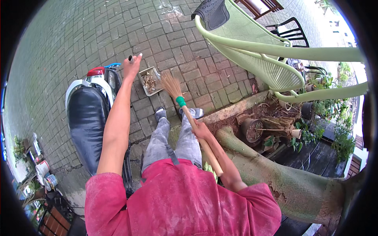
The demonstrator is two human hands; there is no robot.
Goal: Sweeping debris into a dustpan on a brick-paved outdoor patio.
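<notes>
My left hand (132, 67) is closed around the upper end of a tubular handle (130, 58), seen almost end-on, with the thumb sticking out. Just beyond it, a shallow pale dustpan (155, 92) rests on the paving, holding dry leaves and debris (149, 81). How the tube joins the pan is hidden behind my hand. Around the wooden stick of a broom (211, 156) my right hand (201, 129) is wrapped, about midway along. Green binding (180, 101) gathers the broom's straw bristles (171, 84), whose tips are beside the pan's right edge.
A motorcycle with a black seat (87, 118) stands close on my left. To the right are a green mesh hanging chair (257, 65), a low curb (236, 107), a clay pot (252, 129) and a thick tree trunk (283, 180). Brick paving (118, 32) stretches ahead.
</notes>
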